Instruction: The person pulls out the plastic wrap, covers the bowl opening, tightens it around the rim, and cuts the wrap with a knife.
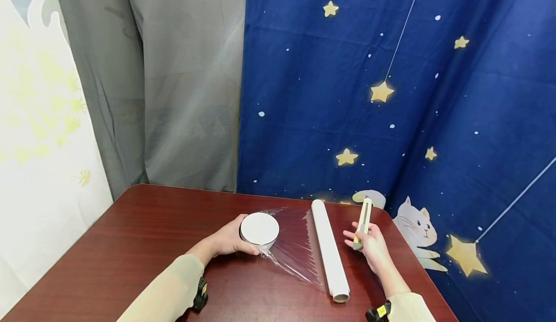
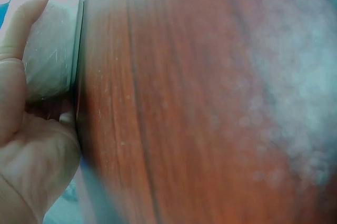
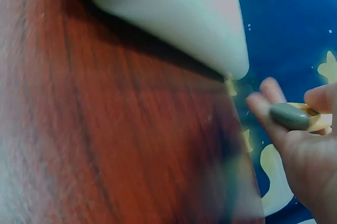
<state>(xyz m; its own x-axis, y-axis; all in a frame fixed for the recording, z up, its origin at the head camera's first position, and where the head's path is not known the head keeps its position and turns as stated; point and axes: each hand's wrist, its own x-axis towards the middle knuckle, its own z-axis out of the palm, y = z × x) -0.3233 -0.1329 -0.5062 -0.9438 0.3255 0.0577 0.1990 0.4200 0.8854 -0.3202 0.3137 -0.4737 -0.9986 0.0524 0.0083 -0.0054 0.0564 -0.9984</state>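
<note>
Around a reddish-brown table (image 1: pixel 143 235) hang a grey curtain (image 1: pixel 191 80), a starry blue curtain (image 1: pixel 304 85) and, apparently, a pale curtain (image 1: pixel 39 206).

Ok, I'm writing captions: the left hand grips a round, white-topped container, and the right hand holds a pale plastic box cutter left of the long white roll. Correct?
Wrong side: in the head view, the box cutter is right of the long white roll.

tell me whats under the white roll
The white roll lies on the brown table, which shows on both sides; anything directly beneath the roll is covered and can't be seen.
</note>
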